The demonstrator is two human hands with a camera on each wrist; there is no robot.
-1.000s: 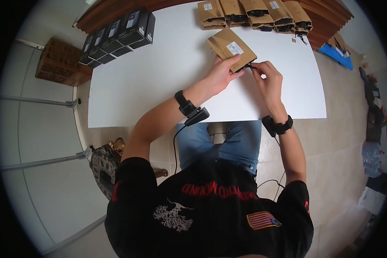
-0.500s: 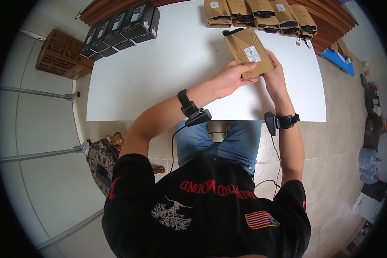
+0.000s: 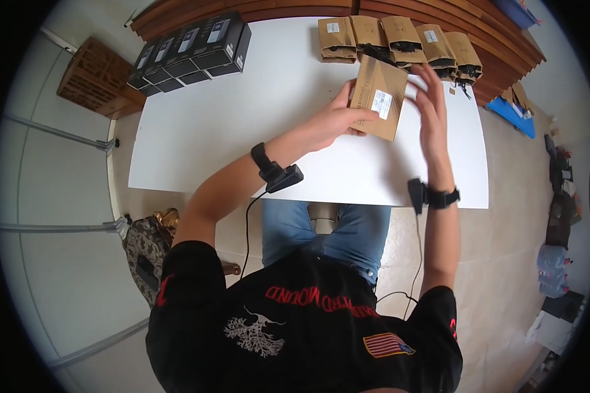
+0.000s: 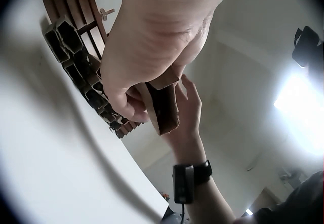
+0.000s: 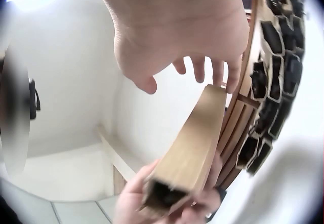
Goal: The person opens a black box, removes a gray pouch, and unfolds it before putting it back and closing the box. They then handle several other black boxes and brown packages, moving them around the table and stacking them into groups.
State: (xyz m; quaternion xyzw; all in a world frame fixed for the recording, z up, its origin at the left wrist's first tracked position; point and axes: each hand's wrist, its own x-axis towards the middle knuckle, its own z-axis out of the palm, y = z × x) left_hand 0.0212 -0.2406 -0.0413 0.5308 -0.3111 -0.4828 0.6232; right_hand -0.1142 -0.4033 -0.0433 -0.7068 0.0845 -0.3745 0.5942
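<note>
A flat brown cardboard sleeve (image 3: 388, 88) with a white label tilts over the table, its length running away from the body. My left hand (image 3: 331, 121) grips its near left side, thumb across the printed face and fingers beneath. In the right wrist view one end of the sleeve (image 5: 195, 133) gapes, dark inside. A black part shows at its far left corner in the head view. To the right of the sleeve, my right hand (image 3: 431, 111) has its fingers spread and extended beside the right edge, holding nothing.
Several similar brown sleeves (image 3: 400, 29) with black contents stand in rows at the back right of the white table (image 3: 229, 144). Stacked black boxes (image 3: 190, 52) occupy the back left. A small brown scrap (image 3: 452, 91) lies near the sleeves.
First the right hand pinched something black at the sleeve's near end, then gripped its right side; now it is off the sleeve. The sleeve has turned in the left hand.
</note>
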